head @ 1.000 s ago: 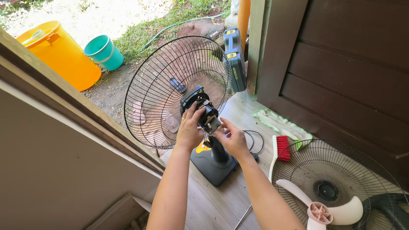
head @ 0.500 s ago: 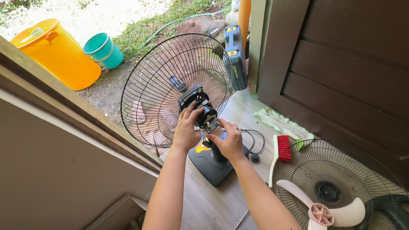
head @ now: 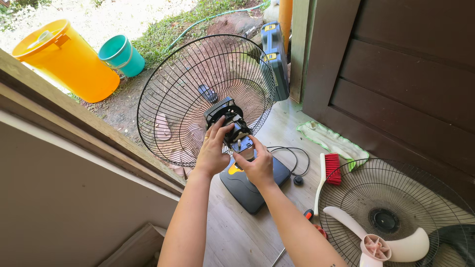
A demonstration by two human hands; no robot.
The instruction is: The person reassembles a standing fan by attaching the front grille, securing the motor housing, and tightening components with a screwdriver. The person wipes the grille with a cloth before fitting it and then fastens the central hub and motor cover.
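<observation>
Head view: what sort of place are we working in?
Likely a home porch or veranda beside a yard. Wood plank floor against a dark wooden wall, with grass, a hose and buckets just outside. Both hands hold the fan motor.

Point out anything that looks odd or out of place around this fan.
The fan motor sits bare, its cover off, with both the left hand and right hand on it. The white blade lies detached in the loose front grille on the floor.
</observation>
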